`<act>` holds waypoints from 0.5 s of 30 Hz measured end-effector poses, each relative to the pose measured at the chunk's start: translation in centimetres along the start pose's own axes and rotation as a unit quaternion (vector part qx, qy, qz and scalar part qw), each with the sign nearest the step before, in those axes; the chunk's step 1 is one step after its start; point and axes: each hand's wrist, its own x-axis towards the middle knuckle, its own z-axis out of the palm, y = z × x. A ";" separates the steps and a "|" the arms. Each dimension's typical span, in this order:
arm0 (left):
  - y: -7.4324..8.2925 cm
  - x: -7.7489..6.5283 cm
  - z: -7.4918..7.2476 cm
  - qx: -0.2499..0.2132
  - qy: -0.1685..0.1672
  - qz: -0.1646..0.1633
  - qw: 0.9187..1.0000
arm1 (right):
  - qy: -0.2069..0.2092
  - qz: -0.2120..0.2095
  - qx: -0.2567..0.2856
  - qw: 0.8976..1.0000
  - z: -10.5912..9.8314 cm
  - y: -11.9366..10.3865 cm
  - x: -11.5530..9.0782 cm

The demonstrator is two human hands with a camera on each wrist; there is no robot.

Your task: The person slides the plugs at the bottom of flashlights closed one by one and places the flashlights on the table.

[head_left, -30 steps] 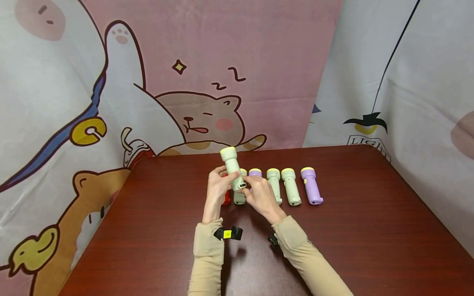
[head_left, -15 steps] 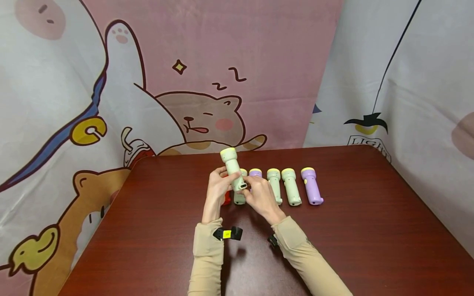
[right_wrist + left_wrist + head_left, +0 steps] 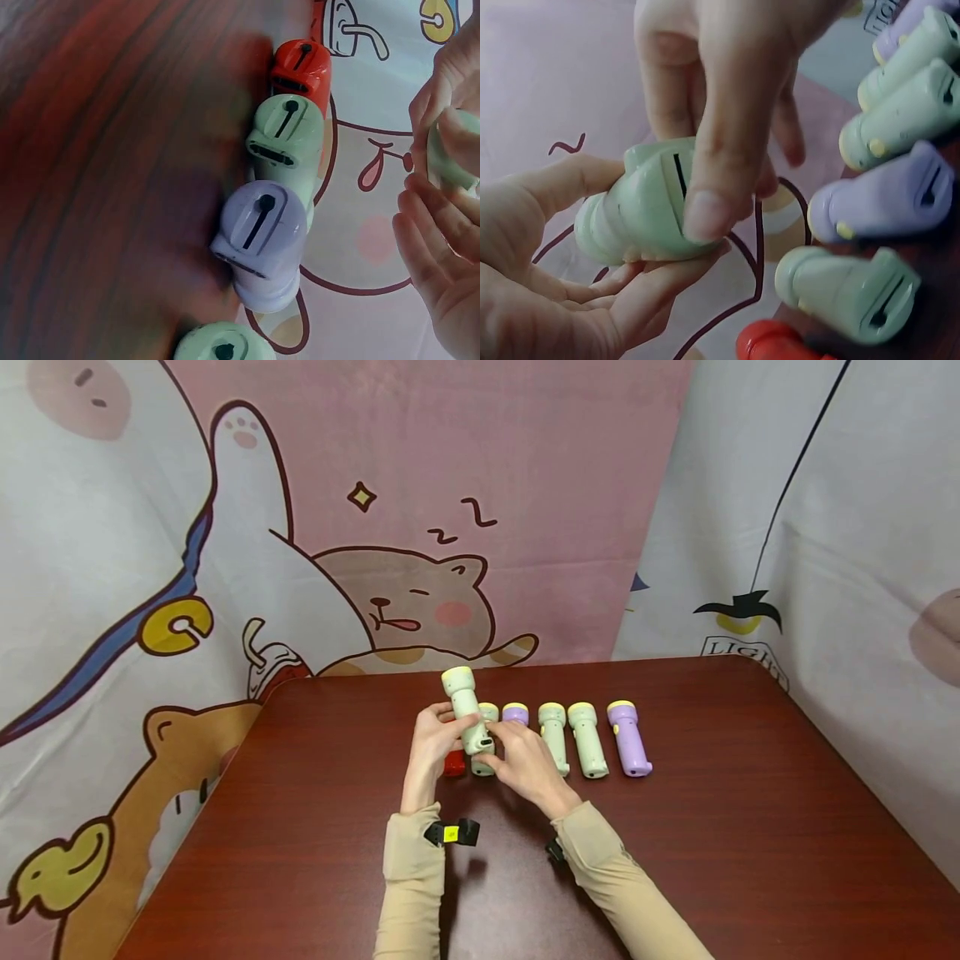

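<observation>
A pale green flashlight (image 3: 463, 706) with a yellow rim is held above the table, lamp end up and tilted to the left. My left hand (image 3: 433, 739) grips its body between the thumb and fingers. At the tail end, my right hand (image 3: 525, 760) has its thumb and forefinger around the edge. In the left wrist view, the right thumb (image 3: 709, 214) lies on the tail face, partly covering the dark slot there. The other right fingers hang beside it.
Behind the hands stands a row: a red flashlight (image 3: 454, 765), a green flashlight (image 3: 483, 767), a purple flashlight (image 3: 515, 713), two more green ones, and another purple flashlight (image 3: 630, 743) at the right. A cartoon cloth (image 3: 570, 527) hangs beyond the brown table (image 3: 337, 860).
Both hands and the held flashlight have shifted slightly down and to the left. The right thumb has moved lower at the tail end. The row has stayed put.
</observation>
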 end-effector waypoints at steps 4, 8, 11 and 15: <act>-0.1 0.2 -0.7 0.044 0.019 0.010 0.999 | -0.034 -0.001 -0.017 0.999 0.3 0.3 -0.2; -0.3 0.5 -1.6 0.114 0.058 0.021 0.992 | -0.059 0.007 -0.021 0.998 0.6 0.6 -0.3; -0.6 0.8 -2.4 0.156 0.084 0.023 0.984 | -0.075 0.015 -0.027 0.997 0.7 0.8 -0.5; -1.2 1.2 -3.3 0.204 0.116 0.034 0.971 | -0.094 0.017 -0.039 0.995 1.0 1.1 -0.6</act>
